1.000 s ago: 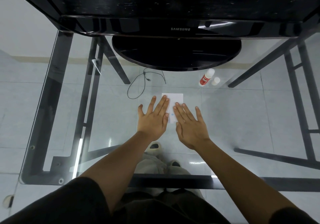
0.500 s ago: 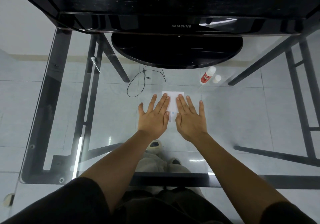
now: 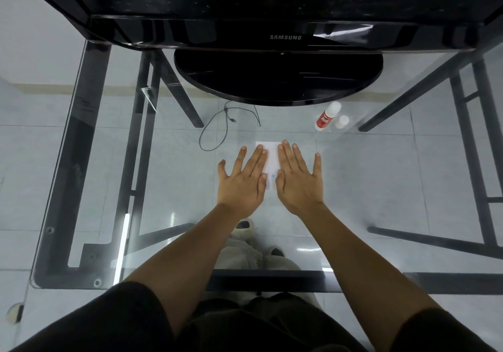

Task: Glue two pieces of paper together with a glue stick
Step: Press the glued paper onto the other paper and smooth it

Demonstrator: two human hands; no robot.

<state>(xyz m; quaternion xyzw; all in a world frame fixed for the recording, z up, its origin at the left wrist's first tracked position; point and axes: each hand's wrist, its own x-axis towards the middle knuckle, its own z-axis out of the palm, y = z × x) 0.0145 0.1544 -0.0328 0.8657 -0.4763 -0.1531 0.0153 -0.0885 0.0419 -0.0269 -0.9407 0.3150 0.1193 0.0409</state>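
Note:
A small white paper (image 3: 272,158) lies flat on the glass table, mostly covered by my hands. My left hand (image 3: 243,180) rests palm down on its left part, fingers spread. My right hand (image 3: 298,177) lies palm down on its right part, fingers also apart. Only a narrow strip of paper shows between them, with a small blue mark near its lower end. I cannot tell whether it is one sheet or two stacked. The red and white glue stick (image 3: 326,116) lies uncapped at the back right, its white cap (image 3: 342,121) beside it.
A black Samsung monitor (image 3: 283,37) stands at the back on a round black base (image 3: 277,76). A thin black cable (image 3: 217,131) loops left of the paper. The glass table top (image 3: 168,188) shows the black frame, the floor tiles and my legs below.
Both hands slid forward over the paper, the right one furthest, so less paper shows at the far end. The glue stick and cap stayed put.

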